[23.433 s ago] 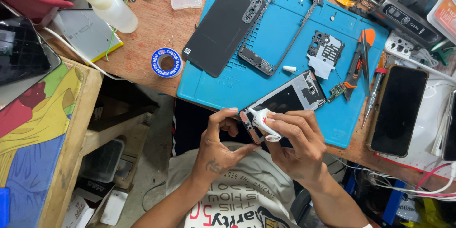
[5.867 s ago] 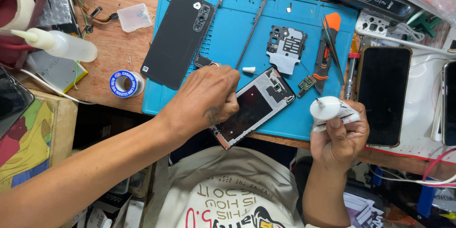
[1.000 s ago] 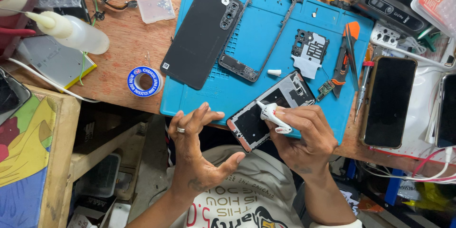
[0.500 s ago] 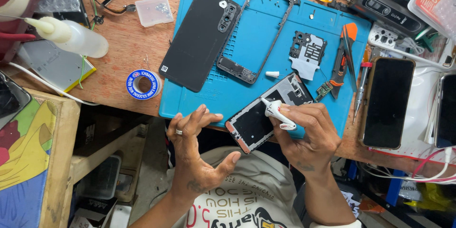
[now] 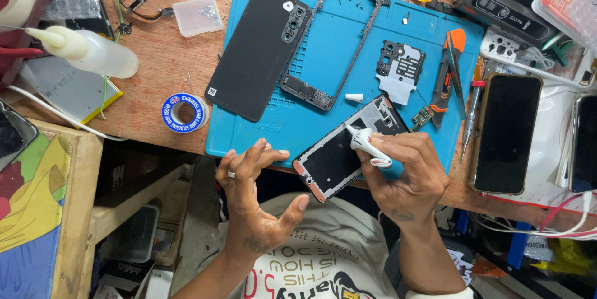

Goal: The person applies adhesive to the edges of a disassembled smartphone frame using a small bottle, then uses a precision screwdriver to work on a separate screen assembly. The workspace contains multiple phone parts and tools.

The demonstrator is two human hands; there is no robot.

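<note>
Two hands over the near edge of the blue work mat. Right hand closed around a small white squeeze bottle, thumb and fingers pinching its body; nozzle points up-left, tip touching the inner face of the opened phone body. Left hand empty, fingers spread and loosely curled, palm turned toward the phone, ring on one finger; it hangs just left of the phone's lower end, not touching it.

Phone body lies on the mat's near edge, partly overhanging the table edge toward the person. Long axis diagonal: lower end at bottom-left, nearest the left hand; upper end at top-right, just above the right hand's fingers. Open side faces up.

Bottle's long axis roughly crosses that of the phone, base in the right palm.

Farther up the mat: black back cover, dark middle frame. Blue tape roll on the wooden table beside the mat.
</note>
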